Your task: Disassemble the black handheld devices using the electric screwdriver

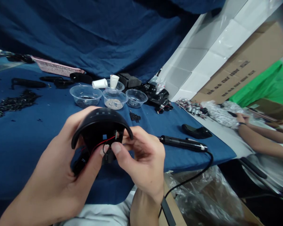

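My left hand (63,166) is wrapped round a black curved plastic housing (101,117), held above the near edge of the blue-covered table. Inside the housing show a red wire (103,142), a black wire and a small circuit board (117,135). Both thumbs press at the lower inside of the shell, close to the wires. My right hand (141,160) grips the housing's right side, its fingers partly hidden behind it. Whether the right thumb pinches a wire, I cannot tell. A black corded electric screwdriver (181,142) lies right of my right hand.
Clear plastic bowls (86,95) with small parts and paper cups (114,81) stand behind the housing. Loose black screws (135,116) lie near them. At left is a heap of black parts (15,102). A co-worker's arm (264,138) reaches in at right.
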A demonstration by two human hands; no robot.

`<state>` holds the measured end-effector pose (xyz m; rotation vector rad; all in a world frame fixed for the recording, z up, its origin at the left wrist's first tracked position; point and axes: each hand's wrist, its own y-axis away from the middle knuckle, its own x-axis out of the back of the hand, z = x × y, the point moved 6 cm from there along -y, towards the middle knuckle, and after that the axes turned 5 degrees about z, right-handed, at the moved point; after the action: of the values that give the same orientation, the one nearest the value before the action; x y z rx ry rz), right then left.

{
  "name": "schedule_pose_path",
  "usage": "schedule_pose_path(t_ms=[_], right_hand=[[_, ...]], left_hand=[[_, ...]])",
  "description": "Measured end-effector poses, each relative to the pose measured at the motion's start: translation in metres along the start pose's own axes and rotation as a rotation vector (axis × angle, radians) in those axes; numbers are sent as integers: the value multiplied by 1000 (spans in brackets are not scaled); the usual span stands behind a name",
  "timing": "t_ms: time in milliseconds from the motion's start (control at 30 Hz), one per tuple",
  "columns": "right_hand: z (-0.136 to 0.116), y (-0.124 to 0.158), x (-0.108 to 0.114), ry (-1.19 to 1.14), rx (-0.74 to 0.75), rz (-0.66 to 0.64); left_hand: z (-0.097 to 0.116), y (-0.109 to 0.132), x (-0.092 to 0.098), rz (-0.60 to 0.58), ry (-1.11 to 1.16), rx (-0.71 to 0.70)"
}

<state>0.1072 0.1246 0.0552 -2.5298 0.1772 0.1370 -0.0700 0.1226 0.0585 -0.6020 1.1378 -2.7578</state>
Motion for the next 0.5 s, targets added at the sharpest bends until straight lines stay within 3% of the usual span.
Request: schedule_pose_path(t_ms=[200,333,500], right_hand=[[11,0,5,-47,-57,-10],[10,-1,4,-2,-72,-65],[6,-2,5,22,-106,-119]], left_hand=[[-11,-5,-7,-44,102,56],[-19,-7,-7,12,137,181],[-11,-8,-5,133,308,238]])
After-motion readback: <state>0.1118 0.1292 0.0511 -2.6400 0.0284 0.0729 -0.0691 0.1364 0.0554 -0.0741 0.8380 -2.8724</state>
